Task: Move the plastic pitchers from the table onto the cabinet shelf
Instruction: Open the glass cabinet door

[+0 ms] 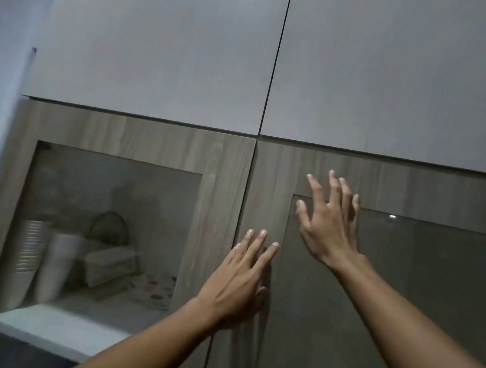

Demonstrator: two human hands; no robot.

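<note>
Two bare forearms reach up and away from the camera toward a wood-grain cabinet with glass-panelled doors. The left hand [240,282] lies flat, fingers extended and close together, against the frame of the right cabinet door [269,188] just beside the seam where the two doors meet; it holds nothing. The right hand [330,220] is raised higher, fingers spread wide and empty, over the upper left corner of that door's glass pane [409,289]; whether it touches the surface cannot be told.

Both doors appear closed. No plastic pitcher is in view in either hand, and the worktop they are to come from is out of frame. A pale blurred shape at the bottom edge cannot be identified.

Behind the glass of the left cabinet door [217,195], a shelf [60,323] already carries a ribbed stack of pale cups or bowls [31,249], a white container [58,266] beside it, a folded bundle [109,264], a round wire-rimmed item [111,225] at the back and a spotted cloth or mat [155,289]. Above, two plain grey upper doors [163,34] fill the frame.

The step in hand looks to be opening the cabinet before any pitcher is carried over. The next move likely calls for finding an edge at the seam, or pressing to release a latch, since no handle shows, then swinging the door clear so a shelf is reachable.
</note>
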